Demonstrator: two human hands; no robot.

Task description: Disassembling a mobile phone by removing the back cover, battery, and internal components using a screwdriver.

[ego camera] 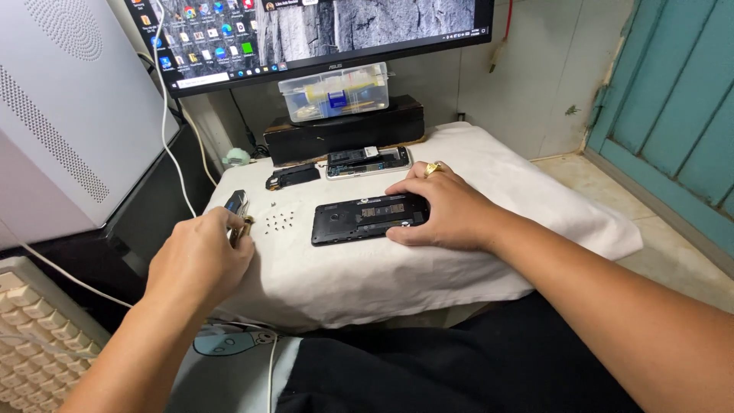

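Head view, looking down at my small work table draped in a white cloth (459, 268). My right hand (440, 206) lies flat over the right end of a black phone body (359, 219), fingers spread and pressing down on it rather than closed around it; a gold ring (433, 167) sits on one finger. The phone body lies face down near the middle of the cloth, its long side running left to right, with its inner frame exposed. My left hand (200, 256) hovers at the near left edge of the cloth, fingers pinched around a small brass-tipped tool (246, 224); what lies deeper in the palm I cannot tell. Just to the right of that hand, between it and the phone body, a scatter of tiny screws (279, 221) rests on the cloth. A pair of tweezers (235, 203) lies just beyond my left hand. Farther back lie a second opened phone (368, 161) and, to its left, a black phone part (293, 176). Behind them stands a long black box (344, 131) bearing a clear plastic case (334, 92), under a monitor (321, 34). A white computer tower (53, 107) stands at far left.
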